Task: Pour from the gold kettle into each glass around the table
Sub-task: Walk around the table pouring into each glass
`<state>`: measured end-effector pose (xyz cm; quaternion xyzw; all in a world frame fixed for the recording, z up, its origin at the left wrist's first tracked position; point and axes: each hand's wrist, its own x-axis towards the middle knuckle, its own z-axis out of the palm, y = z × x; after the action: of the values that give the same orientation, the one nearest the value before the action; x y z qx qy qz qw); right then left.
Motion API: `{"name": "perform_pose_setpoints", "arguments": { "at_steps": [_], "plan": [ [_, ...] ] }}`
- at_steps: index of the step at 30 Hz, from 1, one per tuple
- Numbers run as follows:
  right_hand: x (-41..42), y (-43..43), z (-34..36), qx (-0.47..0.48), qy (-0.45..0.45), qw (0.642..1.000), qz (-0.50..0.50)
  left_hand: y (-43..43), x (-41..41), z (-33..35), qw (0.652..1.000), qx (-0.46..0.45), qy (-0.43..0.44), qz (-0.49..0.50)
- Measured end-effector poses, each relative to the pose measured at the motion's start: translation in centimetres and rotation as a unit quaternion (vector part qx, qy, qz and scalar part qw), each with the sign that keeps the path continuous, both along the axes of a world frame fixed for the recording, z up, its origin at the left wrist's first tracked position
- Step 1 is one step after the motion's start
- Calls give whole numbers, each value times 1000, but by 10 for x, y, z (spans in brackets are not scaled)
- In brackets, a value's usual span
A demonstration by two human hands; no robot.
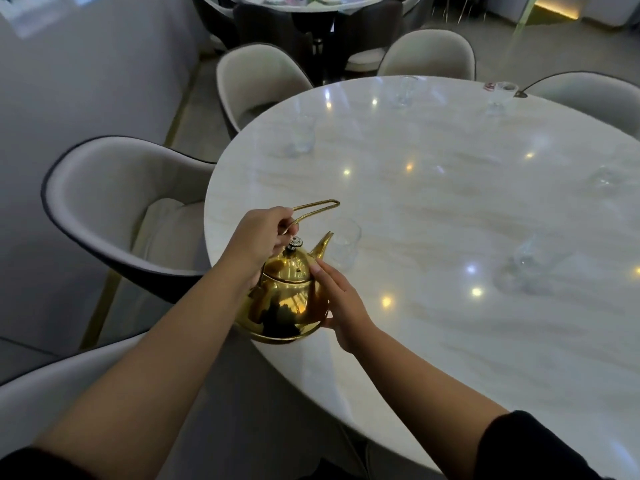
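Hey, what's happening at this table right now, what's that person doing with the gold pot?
A person holds a gold kettle over the near edge of a round marble table. The left hand has a grip on the wire handle, and the right hand steadies the kettle's side. The spout points at the nearest glass, close to its rim. No stream of liquid is visible. More clear glasses stand around the table, pale chairs around it.

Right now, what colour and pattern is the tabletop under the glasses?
White marble table with faint beige streaks, glossy; only the head view shows it.
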<state>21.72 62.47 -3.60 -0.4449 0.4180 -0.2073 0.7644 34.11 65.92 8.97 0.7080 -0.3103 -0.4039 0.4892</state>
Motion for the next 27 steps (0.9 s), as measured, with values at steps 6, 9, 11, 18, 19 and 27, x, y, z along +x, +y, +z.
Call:
{"name": "perform_pose_setpoints", "arguments": {
  "at_steps": [6, 9, 11, 18, 19, 27],
  "plan": [
    [7, -13, -3, 28, -13, 999, -8, -27, 2, 5, 999, 17, -28, 6],
    [11, -17, -6, 36, -16, 999, -14, -36, 2, 5, 999, 23, -35, 3],
    [12, -18, -6, 43, -15, 999, -17, -41, 1, 6, 998, 34, -48, 4],
    [18, -20, -10, 69, -28, 997, -20, -55, -5, 14, 992, 66, -107, -9],
    [19, -20, -10, 72, -30, 997, -21, -56, -5, 14, 991, 66, -112, -11],
    [23, -24, -8, 87, -32, 995, -32, -63, -7, 19, 989, 76, -128, -11]
  ]
}}
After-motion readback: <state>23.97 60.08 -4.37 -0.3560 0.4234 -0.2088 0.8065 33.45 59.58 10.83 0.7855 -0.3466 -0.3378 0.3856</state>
